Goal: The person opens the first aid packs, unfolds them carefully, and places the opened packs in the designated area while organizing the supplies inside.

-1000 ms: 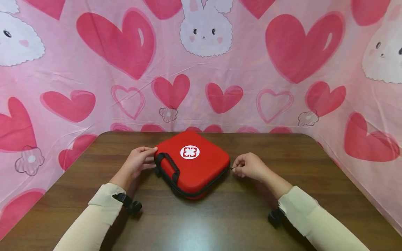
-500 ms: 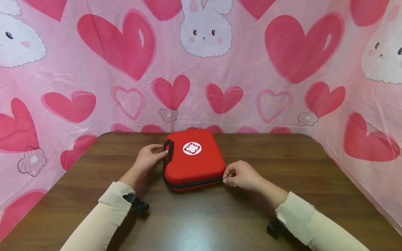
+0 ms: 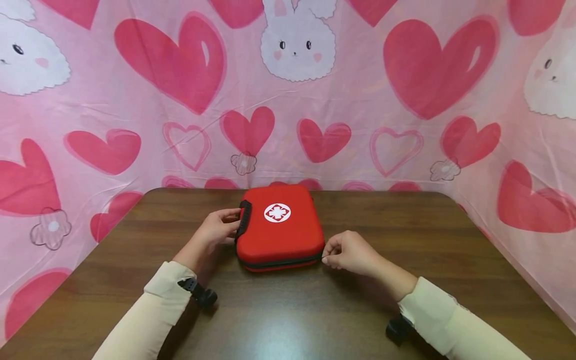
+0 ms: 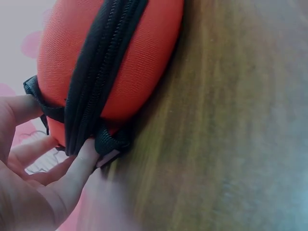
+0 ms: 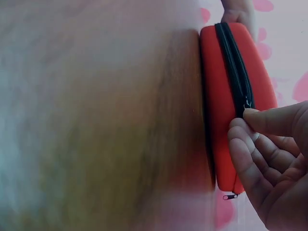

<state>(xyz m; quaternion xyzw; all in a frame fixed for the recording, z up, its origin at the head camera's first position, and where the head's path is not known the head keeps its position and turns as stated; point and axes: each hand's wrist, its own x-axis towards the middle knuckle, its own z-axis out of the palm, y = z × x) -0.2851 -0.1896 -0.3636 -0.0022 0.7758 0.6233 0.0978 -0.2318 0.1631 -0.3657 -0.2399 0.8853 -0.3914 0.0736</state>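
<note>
A red first-aid case [image 3: 279, 230] with a white round emblem lies on the table, its black handle [image 3: 244, 218] facing left. My left hand [image 3: 219, 227] holds the case at the handle side; in the left wrist view its fingers [image 4: 72, 175] reach in around the handle straps, touching the edge by the zipper [image 4: 98, 72]. At the front right corner, my right hand [image 3: 348, 252] pinches a zipper pull between thumb and forefinger, which mostly hide it. The right wrist view shows the slider [image 5: 247, 103] at the thumb tip. A second zipper pull [image 5: 230, 197] dangles from the case's farther corner.
The brown wooden table [image 3: 288, 310] has its far edge just behind the case. A pink cloth [image 3: 351, 90] with hearts and rabbits hangs behind and at both sides.
The case has turned so its zipped front edge faces me. My left hand has moved right with the handle side; my right hand has come slightly nearer, staying at the corner.
</note>
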